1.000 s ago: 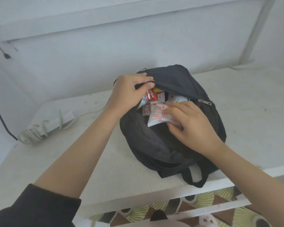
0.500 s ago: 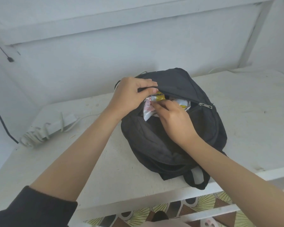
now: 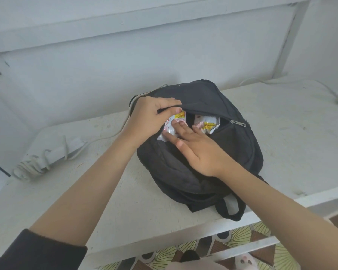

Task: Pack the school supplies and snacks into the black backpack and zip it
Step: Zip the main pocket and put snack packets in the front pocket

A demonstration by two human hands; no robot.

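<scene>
Black fabric of the backpack [image 3: 199,158] fills the middle of the white table [image 3: 125,201], its base loop hanging at the near edge. The main zip is open across the top, with the slider [image 3: 238,122] at the right end of the opening.

The left hand [image 3: 150,119] is pinched on the upper flap at the left end of the opening, thumb under the edge and fingers curled over it, holding it up. The right hand [image 3: 198,151] lies flat and spread, grasping nothing; its fingertips [image 3: 177,125] press on a white and yellow packet [image 3: 173,123] in the mouth of the bag. A second packet [image 3: 207,123], white with yellow foil, sits deeper to the right, just under the flap. The two hands nearly touch at the left packet.

Left of the bag, a white power strip [image 3: 53,152] with a bundled cord lies near the table's left edge, well apart from the bag. A thin white cable [image 3: 320,86] runs along the far right corner. Bare tabletop lies open to the right of the bag and between the forearms. A wall closes the far side just behind the bag.
</scene>
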